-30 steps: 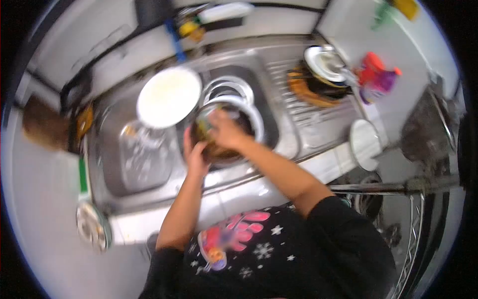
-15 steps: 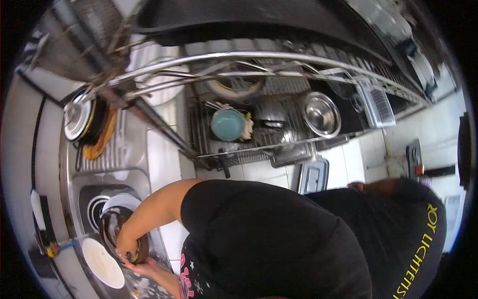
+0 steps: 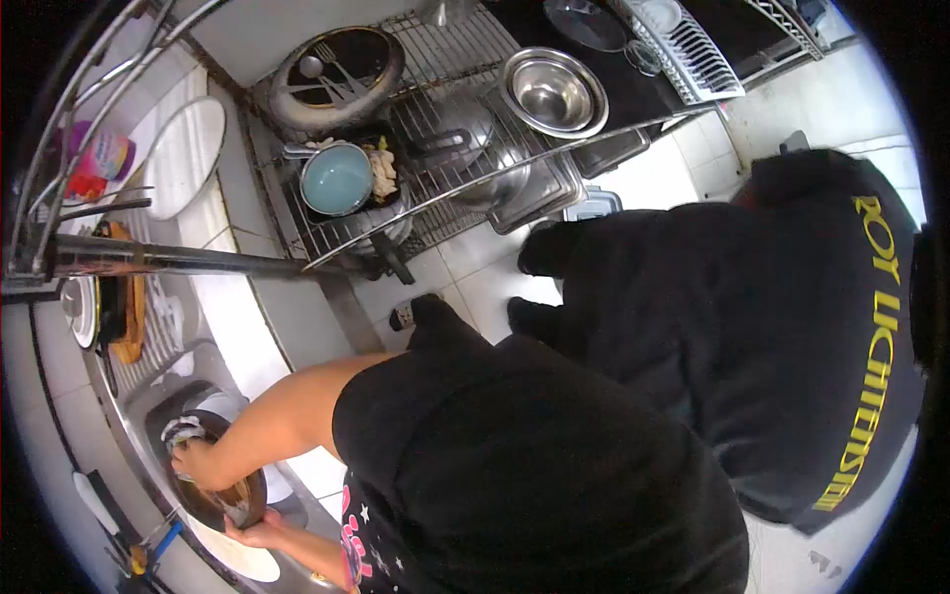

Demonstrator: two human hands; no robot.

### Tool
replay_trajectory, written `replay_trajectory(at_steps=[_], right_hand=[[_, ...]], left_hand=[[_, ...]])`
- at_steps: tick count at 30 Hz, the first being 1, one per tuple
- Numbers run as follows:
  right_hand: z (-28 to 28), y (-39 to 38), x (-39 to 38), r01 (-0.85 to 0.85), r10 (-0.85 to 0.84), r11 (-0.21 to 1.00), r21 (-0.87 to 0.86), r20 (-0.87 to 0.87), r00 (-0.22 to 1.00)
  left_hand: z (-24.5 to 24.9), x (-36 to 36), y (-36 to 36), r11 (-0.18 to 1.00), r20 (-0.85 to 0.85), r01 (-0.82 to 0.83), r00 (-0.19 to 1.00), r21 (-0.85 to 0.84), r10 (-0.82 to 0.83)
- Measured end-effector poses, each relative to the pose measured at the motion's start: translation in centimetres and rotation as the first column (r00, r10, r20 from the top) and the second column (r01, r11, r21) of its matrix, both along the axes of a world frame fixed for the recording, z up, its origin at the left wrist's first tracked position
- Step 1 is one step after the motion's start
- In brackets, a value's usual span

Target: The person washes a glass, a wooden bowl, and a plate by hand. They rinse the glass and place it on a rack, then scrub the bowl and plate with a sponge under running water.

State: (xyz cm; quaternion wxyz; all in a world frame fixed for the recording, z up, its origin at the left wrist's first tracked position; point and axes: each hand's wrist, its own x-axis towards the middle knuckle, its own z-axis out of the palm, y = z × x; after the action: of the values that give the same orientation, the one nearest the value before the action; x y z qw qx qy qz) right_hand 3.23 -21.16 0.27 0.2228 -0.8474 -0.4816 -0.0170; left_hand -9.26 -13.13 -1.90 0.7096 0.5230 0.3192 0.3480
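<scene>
Over the sink (image 3: 148, 408), a dark brown round bowl (image 3: 240, 492) is tilted, with its inside showing. My left hand (image 3: 255, 532) grips its lower rim. My right hand (image 3: 194, 462) presses inside the far side of the bowl with curled fingers; what they hold is too hidden to tell. White suds (image 3: 181, 429) lie beside these fingers. Below the bowl sits a white oval plate (image 3: 237, 556), partly covered by it.
A person in a black shirt (image 3: 712, 327) stands close on the right. The wire rack (image 3: 440, 69) holds a teal bowl (image 3: 337, 179), steel bowls (image 3: 552, 92) and a pan with cutlery (image 3: 341, 74). A metal post (image 3: 178, 255) crosses near the sink. The faucet (image 3: 139, 559) is at lower left.
The view has shifted and turned. My right hand has moved from the bowl's near side to its far side. The bowl now tilts more, and the other person shows more fully.
</scene>
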Motion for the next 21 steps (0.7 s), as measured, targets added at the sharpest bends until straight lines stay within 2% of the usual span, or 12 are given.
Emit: replay_trajectory(at_steps=[6,7,8,9,10,11,12,13,14,16,19,21], right_hand=[[-0.7,-0.2,0.6,-0.417,0.406,0.903,-0.105,-0.114,0.907],[-0.3,0.1,0.3,-0.494,0.487,0.865,-0.095,-0.086,0.869],[-1.8,1.2,0.0,-0.486,0.488,0.873,0.046,-0.129,0.863],[0.0,-0.2,-0.1,-0.683,0.690,0.722,-0.108,0.057,0.721],[-2.0,1.4,-0.2,-0.741,0.736,0.671,0.026,0.093,0.670],[-3.1,2.3,-1.1,-0.549,0.559,0.827,0.125,-0.290,0.776],[-1.3,0.8,-0.8,-0.656,0.651,0.755,0.013,-0.132,0.747],[-1.9,1.6,-0.7,-0.567,0.555,0.815,-0.118,-0.117,0.823],[0.0,0.5,-0.4,-0.431,0.467,0.872,-0.231,0.131,0.874],[2.0,0.7,0.8,-0.321,0.451,0.882,-0.343,0.423,0.786],[1.8,1.8,1.1,-0.177,0.355,0.890,-0.420,0.395,0.847],[3.2,0.7,0.2,-0.181,0.421,0.788,-0.588,0.302,0.855]], left_hand=[[0.2,0.5,0.7,0.998,0.114,-0.062,0.992,0.007,0.060],[1.4,-0.2,0.0,0.988,0.066,0.122,0.991,-0.097,-0.116],[3.7,0.1,-3.6,0.977,0.002,0.100,0.995,-0.191,-0.102],[3.8,0.0,-4.1,0.969,-0.104,0.026,0.993,-0.247,-0.053],[1.8,-0.4,-2.6,0.985,-0.095,-0.015,0.995,-0.173,-0.002],[2.5,-0.5,-4.0,0.959,-0.061,-0.019,0.998,-0.281,0.002],[2.1,-0.8,-4.1,0.955,-0.034,-0.032,0.999,-0.294,0.023],[1.3,-1.6,-3.9,0.946,0.104,0.090,0.993,-0.310,-0.060],[-0.8,-2.0,-2.3,0.954,0.149,0.070,0.988,-0.290,-0.028],[1.3,-1.5,-3.8,0.988,0.216,-0.014,0.975,-0.154,0.047],[1.5,-0.9,-4.1,0.970,0.294,-0.182,0.929,-0.163,0.224],[1.4,-1.1,-4.0,0.953,0.269,-0.290,0.914,-0.086,0.302]])
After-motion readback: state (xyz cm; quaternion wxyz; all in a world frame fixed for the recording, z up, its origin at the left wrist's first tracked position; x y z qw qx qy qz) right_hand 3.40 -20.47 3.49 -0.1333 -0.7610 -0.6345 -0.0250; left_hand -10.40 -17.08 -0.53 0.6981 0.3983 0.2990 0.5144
